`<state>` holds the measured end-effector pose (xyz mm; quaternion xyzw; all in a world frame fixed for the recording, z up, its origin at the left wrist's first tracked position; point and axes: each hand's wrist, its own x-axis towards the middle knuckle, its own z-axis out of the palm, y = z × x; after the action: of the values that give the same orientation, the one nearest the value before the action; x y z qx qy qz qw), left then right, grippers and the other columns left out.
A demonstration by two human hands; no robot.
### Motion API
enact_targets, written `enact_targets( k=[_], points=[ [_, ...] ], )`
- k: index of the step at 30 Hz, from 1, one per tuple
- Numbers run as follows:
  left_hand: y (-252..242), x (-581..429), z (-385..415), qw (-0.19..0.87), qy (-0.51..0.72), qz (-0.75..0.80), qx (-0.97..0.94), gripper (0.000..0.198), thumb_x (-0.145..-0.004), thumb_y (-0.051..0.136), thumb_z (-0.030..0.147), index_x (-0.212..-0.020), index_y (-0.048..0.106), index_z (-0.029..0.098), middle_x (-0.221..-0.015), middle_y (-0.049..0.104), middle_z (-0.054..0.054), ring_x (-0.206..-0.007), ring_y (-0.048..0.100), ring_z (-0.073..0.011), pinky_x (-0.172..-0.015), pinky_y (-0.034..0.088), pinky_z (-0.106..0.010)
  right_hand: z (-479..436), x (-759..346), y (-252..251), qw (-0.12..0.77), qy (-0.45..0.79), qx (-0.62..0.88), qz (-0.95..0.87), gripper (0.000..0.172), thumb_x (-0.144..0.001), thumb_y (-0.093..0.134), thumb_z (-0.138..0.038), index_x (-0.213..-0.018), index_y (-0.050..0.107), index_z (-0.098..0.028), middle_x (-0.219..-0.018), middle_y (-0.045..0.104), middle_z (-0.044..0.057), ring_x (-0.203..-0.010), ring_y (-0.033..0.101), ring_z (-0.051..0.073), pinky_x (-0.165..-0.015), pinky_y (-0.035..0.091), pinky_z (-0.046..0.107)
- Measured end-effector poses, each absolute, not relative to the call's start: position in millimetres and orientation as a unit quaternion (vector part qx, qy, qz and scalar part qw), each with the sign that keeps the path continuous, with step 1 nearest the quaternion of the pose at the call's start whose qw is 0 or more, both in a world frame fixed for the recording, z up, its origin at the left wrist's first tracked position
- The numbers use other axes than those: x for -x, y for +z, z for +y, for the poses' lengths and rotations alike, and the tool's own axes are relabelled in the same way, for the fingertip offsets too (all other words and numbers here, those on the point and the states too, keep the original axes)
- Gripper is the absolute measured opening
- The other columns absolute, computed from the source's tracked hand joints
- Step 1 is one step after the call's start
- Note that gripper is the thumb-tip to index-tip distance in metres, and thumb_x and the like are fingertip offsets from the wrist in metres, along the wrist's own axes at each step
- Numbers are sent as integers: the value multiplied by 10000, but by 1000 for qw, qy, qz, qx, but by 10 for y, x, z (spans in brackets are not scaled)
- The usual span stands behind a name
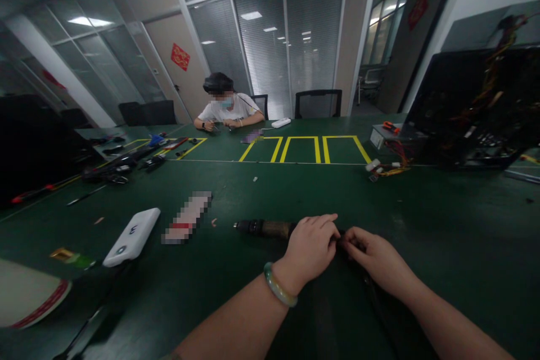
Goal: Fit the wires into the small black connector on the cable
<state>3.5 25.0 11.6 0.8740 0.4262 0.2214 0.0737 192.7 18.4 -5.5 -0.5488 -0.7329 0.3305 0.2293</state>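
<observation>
A long cylindrical tool (275,229) lies across the table in front of me, its metal tip and black collar pointing left and its body brownish. My left hand (313,244), with a jade-like bangle on the wrist, is closed over the tool's rear end. Just right of it, the fingers of my right hand (373,256) pinch a dark cord (366,280) close to where it meets the tool. The cord runs down toward the table's near edge. My fingers hide the exact joint between tool and cord.
A white power bank (133,236), a blurred-out flat item (188,219), a green-and-yellow screwdriver (72,257) and a white cup (31,295) are at left. Cables and tools lie farther back. A black computer case (472,107) stands right. Across the table sits a person (230,107).
</observation>
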Motion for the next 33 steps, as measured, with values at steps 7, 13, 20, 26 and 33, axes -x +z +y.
enact_targets(
  k=[7, 13, 20, 26, 33],
  points=[
    [136, -43, 228, 84, 244, 434, -863, 253, -808, 620, 151, -1049, 570, 215, -1384, 509, -36, -1238, 491, -196, -1025, 408, -378, 177, -1928, -31, 225, 334, 554, -729, 163, -902, 497, -336, -831, 610, -243, -728, 679, -24, -662, 615, 161, -601, 384, 259],
    [102, -48, 234, 75, 236, 445, -861, 192, -810, 624, 169, -990, 565, 203, -1387, 500, -41, -1257, 472, -198, -1026, 407, -374, 178, -1926, -34, 229, 343, 554, -723, 175, -901, 489, -345, -845, 614, -236, -740, 682, -13, -666, 620, 166, -594, 384, 263],
    [129, -39, 232, 87, 244, 421, -870, 138, -844, 564, 114, -944, 575, 209, -1309, 570, -28, -1192, 524, -203, -997, 403, -396, 171, -1931, -17, 230, 339, 548, -729, 175, -904, 493, -353, -846, 616, -242, -732, 681, -23, -672, 623, 161, -616, 390, 265],
    [106, -58, 238, 77, 239, 443, -860, 194, -825, 616, 153, -1006, 572, 205, -1352, 535, -46, -1230, 498, -209, -994, 416, -377, 170, -1929, -11, 225, 346, 549, -727, 170, -909, 485, -341, -844, 605, -239, -737, 679, -24, -670, 626, 159, -599, 382, 262],
    [120, -41, 245, 79, 228, 428, -871, 117, -848, 579, 135, -937, 584, 212, -1315, 570, -21, -1203, 520, -194, -991, 411, -376, 171, -1921, -14, 229, 340, 540, -735, 166, -919, 490, -341, -843, 601, -244, -727, 678, -33, -673, 626, 157, -619, 384, 263]
  ],
)
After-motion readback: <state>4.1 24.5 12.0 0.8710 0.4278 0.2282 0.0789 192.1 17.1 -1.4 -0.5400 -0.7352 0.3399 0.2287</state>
